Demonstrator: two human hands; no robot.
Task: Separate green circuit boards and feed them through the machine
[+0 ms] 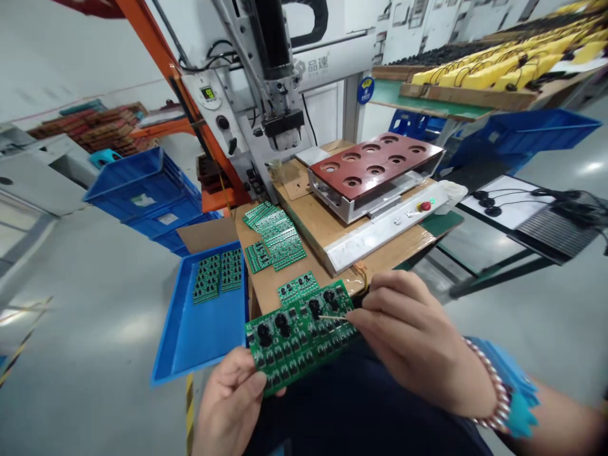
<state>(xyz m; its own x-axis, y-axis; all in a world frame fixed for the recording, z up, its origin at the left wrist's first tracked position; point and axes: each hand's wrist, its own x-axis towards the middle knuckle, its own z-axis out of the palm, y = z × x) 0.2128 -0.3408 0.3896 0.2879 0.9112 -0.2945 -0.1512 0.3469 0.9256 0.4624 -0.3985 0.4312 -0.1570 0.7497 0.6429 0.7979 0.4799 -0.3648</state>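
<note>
My left hand (pixel 232 392) grips the lower left corner of a green circuit board (pixel 304 342), thumb on top. Black round blobs and rows of small dark parts cover the board, which is tilted toward me. Between the fingertips of my right hand (pixel 418 342) is a thin pale stick (pixel 332 317). Its tip, dark at the end, touches or hovers right at one of the black blobs (pixel 315 308); I cannot tell which. Just beyond the held board, a smaller-looking green board (pixel 297 288) lies on the wooden bench (pixel 313 266).
More green boards (pixel 280 237) lie overlapped on the bench. Left of it, a blue tray (pixel 199 342) holds stacked boards (pixel 208 277). A machine with a red-brown fixture plate (pixel 375 163) and a red button (pixel 424 206) stands behind. Blue crates (pixel 142 190) are stacked at the left.
</note>
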